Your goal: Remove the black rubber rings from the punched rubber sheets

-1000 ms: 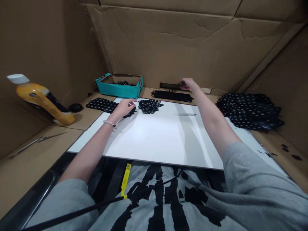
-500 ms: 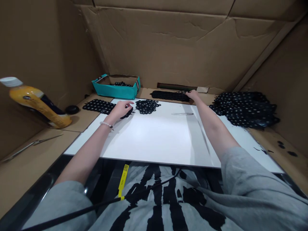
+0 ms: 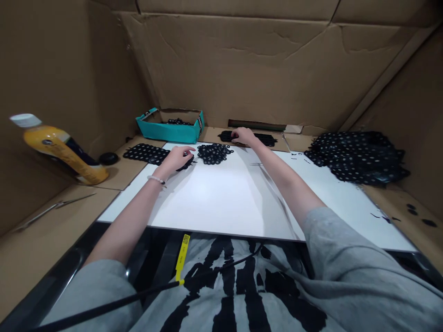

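Note:
My left hand point(image 3: 176, 159) rests over the right end of a black sheet dotted with holes point(image 3: 141, 153); its index finger and thumb are slightly apart, and nothing shows between them. Just right of it lies a heap of small black rings point(image 3: 213, 154) on the white board point(image 3: 214, 198). My right hand point(image 3: 244, 136) reaches across the board to a black ribbed tray-like piece point(image 3: 266, 138). Its fingers are bent down and pressed together at the left part of that piece; whatever they pinch is too small to make out.
A teal box point(image 3: 169, 133) with black rings inside stands at the back left. On the left are a yellow bottle point(image 3: 65, 152), a black round object point(image 3: 108, 158) and metal tweezers or scissors point(image 3: 57, 206). A pile of dotted black sheets point(image 3: 360, 157) lies right. A thin metallic tool point(image 3: 256, 164) is partly behind my right forearm.
My right hand has moved left along the black ribbed piece, from its right end to its left part. My left hand has stayed at the dotted sheet. The view has shifted slightly.

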Demonstrator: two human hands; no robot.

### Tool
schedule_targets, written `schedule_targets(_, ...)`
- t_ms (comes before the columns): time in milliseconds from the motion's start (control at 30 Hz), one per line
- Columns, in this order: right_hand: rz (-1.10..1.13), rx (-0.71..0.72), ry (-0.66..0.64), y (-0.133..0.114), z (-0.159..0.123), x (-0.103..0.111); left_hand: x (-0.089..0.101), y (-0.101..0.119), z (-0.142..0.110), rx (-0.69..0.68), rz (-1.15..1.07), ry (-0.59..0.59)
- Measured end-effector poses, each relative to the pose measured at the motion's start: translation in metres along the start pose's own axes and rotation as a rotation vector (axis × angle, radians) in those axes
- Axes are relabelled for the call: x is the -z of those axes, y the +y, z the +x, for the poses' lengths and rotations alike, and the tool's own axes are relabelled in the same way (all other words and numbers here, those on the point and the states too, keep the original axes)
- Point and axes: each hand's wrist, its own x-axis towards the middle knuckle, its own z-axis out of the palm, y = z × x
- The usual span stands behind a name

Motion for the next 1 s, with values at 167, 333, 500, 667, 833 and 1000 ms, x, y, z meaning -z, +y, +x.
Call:
schedule_targets(167, -0.189, -0.001, 0.159, -0.003, 0.013, -0.014, 0.005, 0.005, 0.0, 0.025, 0.013, -0.002)
schedule_targets(333, -0.212, -0.013, 0.153, 0.0, 0.013, -0.017, 0.007, -0.007, 0.004, 0.047, 0.055, 0.013)
schedule_targets(500, -0.177, -0.034, 0.167, -0.004, 0.01, -0.019, 0.005, -0.035, 0.009, 0.03, 0.159, -0.081)
schedule_targets(667, -0.164, -0.029, 0.14, -0.011, 0.004, -0.018, 0.007, -0.047, 0.01, 0.022, 0.178, -0.161)
schedule_targets(833, -0.173, 0.053, 0.078, -0.012, -0.014, 0.02, 0.003, -0.051, 0.009, 0.031, 0.248, -0.125)
schedule_targets(1000, -0.351, -0.088, -0.221, 0.005, -0.055, 0.069, 0.005, -0.059, 0.02, 0.063, 0.238, -0.149)
